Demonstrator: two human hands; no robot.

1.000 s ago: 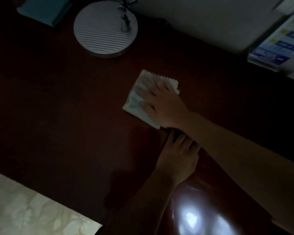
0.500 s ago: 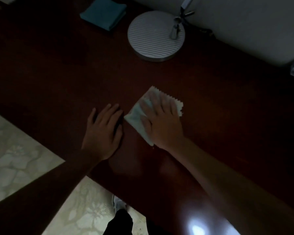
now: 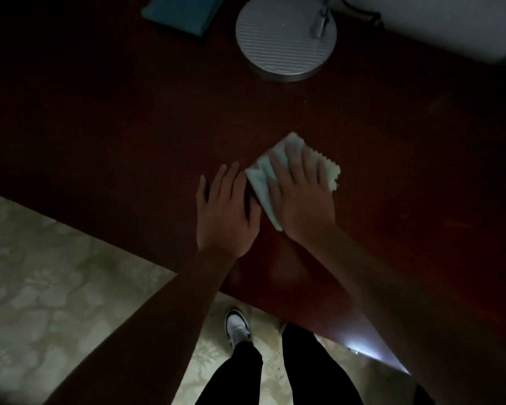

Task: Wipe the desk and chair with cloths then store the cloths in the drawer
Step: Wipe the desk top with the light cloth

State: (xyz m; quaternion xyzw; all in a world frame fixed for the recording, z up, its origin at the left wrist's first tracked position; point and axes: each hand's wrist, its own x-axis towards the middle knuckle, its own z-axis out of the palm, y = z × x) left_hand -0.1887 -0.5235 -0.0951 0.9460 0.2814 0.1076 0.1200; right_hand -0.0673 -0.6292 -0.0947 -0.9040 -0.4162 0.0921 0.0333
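Now, line by line:
Right hand: the right hand (image 3: 301,197) lies flat, fingers spread, pressing down on the pale cloth (image 3: 260,182) at the centre of the frame; it pins the cloth, fingers not curled around it.
Left hand: the left hand (image 3: 225,211) rests flat on the desk (image 3: 129,127) just left of the cloth, fingers together and extended, holding nothing; its fingertips are touching or almost touching the cloth's left edge.
Pale cloth: folded, zigzag-cut edge showing at the right of the fingers, on the dark red-brown desk near its front edge.
Teal cloth: a second folded cloth (image 3: 184,13) lies at the top left, well apart from the hands.
Lamp base: a round ribbed grey disc (image 3: 284,39) sits at the top centre.
Floor: pale patterned floor (image 3: 41,287) at the lower left, with a white shoe (image 3: 237,327) and dark trousers at the bottom.
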